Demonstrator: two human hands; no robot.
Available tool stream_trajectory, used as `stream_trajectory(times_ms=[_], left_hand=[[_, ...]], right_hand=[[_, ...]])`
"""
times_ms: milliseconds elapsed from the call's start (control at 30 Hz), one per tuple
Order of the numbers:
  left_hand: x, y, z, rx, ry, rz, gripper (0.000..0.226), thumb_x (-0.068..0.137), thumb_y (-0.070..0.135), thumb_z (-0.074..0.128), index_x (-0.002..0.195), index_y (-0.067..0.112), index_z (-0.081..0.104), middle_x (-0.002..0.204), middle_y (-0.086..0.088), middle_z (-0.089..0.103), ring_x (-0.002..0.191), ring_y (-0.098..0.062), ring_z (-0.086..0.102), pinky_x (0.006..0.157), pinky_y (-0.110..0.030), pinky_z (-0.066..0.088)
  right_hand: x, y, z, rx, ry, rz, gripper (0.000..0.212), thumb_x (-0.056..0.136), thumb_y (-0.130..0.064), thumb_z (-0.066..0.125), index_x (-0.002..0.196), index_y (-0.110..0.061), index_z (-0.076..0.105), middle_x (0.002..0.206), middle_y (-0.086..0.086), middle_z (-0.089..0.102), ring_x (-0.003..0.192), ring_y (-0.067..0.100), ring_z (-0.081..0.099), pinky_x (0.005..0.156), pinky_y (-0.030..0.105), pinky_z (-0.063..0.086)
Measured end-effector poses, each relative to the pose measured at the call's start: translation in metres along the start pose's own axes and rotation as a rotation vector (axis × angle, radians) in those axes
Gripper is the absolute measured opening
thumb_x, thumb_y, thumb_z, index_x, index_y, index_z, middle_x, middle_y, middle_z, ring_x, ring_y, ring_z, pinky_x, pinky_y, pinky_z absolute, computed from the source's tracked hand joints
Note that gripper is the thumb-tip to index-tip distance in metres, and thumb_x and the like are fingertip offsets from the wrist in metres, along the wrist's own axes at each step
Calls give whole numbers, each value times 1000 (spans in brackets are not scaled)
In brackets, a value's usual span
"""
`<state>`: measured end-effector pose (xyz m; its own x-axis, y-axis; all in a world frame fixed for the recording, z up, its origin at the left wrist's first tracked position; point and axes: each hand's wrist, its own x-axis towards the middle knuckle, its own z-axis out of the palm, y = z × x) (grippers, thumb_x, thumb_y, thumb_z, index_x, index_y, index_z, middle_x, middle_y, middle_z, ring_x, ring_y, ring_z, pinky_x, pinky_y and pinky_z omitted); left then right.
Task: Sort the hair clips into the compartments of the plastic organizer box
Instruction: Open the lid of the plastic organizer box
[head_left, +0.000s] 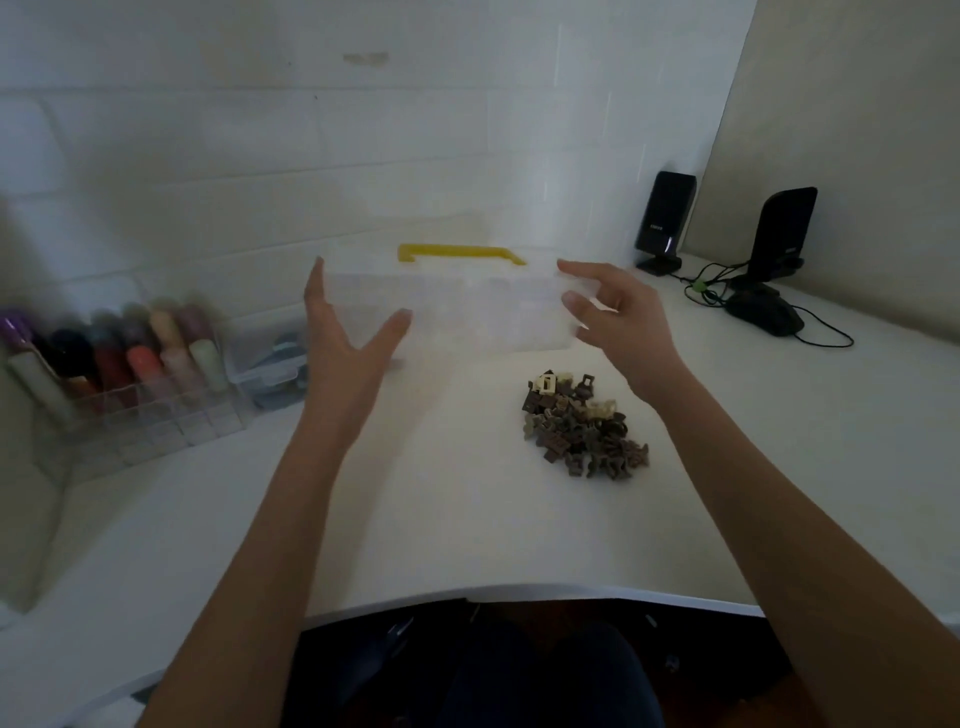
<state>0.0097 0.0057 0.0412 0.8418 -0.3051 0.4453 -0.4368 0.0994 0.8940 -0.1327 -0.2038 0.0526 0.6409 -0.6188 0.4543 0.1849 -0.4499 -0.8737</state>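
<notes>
A clear plastic organizer box (467, 312) with a yellow handle (460, 253) stands at the back middle of the white table, blurred. My left hand (345, 338) is at its left end, fingers straight and spread, thumb against the front wall. My right hand (618, 317) is at its right end with fingers loosely bent by the corner; whether it touches the box I cannot tell. A pile of small brown and cream hair clips (584, 423) lies on the table in front of the box, under my right wrist.
A clear rack of coloured bottles (119, 358) and a small lidded clear box (272, 364) stand at the left. Two black speakers (665, 221) (782, 234), a black mouse (763, 312) and cables sit at the back right. The table's front edge (467, 595) curves around my lap.
</notes>
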Motion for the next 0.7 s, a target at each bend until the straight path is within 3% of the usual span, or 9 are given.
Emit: stream_trajectory(times_ms=[67,133,233,367,467,533,633,700], left_hand=[[-6,3,-15,60,40,4,77,82,13,69,143,10,22,130,1,42,112,-2,46,88,-1,38],[-14,-2,-27,93,109,0,70,81,12,69,139,5,30,123,0,45,106,-2,48,80,4,35],[-25,-15,-38,23,176,-65,68,81,12,70,138,7,32,119,-2,43,88,6,48,75,3,36],[-38,-19,-38,-60,218,-117,60,82,14,69,128,14,31,115,5,42,89,14,48,75,1,39],[-39,-22,-40,-94,223,-100,53,73,24,75,109,25,36,116,-6,42,95,-8,52,77,-10,43],[-35,-29,-45,-83,194,-84,43,61,30,67,96,34,42,113,-7,43,98,-14,47,80,-21,42],[-29,-34,-51,-192,116,-104,44,60,15,52,102,25,50,96,8,51,81,3,51,72,-16,40],[-25,-33,-52,-221,101,-113,56,60,10,47,115,18,52,92,10,52,74,10,51,69,-8,39]], right_hand=[[-1,2,12,-2,-32,-14,25,86,-18,67,108,-29,70,101,3,70,95,15,64,80,34,57],[-3,4,22,-4,-45,-14,26,83,-24,70,108,-30,68,108,0,71,102,16,66,88,43,55],[-3,2,36,46,-18,61,40,78,-42,72,115,-35,59,101,0,72,98,13,68,86,43,56],[4,4,57,-46,156,169,55,71,-64,66,103,-26,45,84,-2,71,83,15,68,81,46,56],[8,7,68,-225,198,237,45,79,-69,50,83,-24,47,84,2,70,78,17,66,79,45,55],[9,9,71,-332,134,230,44,87,-63,43,78,-23,57,85,-1,70,78,19,66,83,43,53],[8,16,72,-309,43,202,42,92,-58,36,95,-29,67,91,-5,67,84,21,68,87,44,52],[9,19,70,-299,-6,191,36,94,-52,39,119,-37,59,91,-9,63,88,20,67,90,41,51]])
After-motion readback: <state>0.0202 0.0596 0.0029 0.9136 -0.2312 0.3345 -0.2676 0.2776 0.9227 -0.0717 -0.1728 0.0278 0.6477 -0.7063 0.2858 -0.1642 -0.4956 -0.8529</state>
